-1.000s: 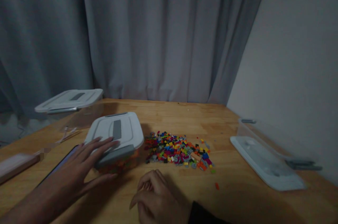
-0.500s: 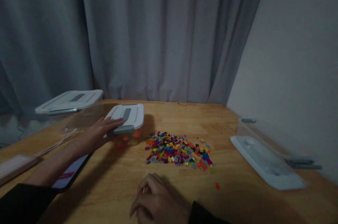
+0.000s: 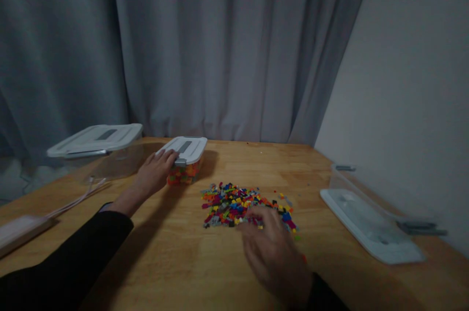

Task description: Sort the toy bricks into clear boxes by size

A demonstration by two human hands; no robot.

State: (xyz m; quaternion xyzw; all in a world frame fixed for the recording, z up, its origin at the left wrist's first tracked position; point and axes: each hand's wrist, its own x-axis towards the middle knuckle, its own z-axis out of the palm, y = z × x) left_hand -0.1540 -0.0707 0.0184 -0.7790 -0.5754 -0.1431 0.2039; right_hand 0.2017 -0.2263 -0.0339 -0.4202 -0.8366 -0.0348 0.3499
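My left hand (image 3: 157, 170) lies against the near left side of a small clear box (image 3: 184, 173) with a white lid (image 3: 186, 148). Its fingers stretch over the lid's edge; the thumb is hidden. Orange, red and green pieces show through the box wall. My right hand (image 3: 269, 247) is smeared by motion, its fingers bent, in front of a heap of small coloured building bricks (image 3: 234, 201). It covers the heap's near right part. Whether anything is between those fingers, I cannot make out.
A larger clear bin with a white lid (image 3: 98, 137) stands at the back left. Near it lie a white cable (image 3: 78, 198) and a white power strip (image 3: 24, 233). On the right, an open clear bin (image 3: 362, 203) stands by a white lid (image 3: 370, 228). A grey curtain (image 3: 227, 56) hangs behind.
My left hand and the small lidded box have moved away from me and slightly right. My right hand has moved right and forward, up to the bricks. My left sleeve now hides the dark-edged tablet.
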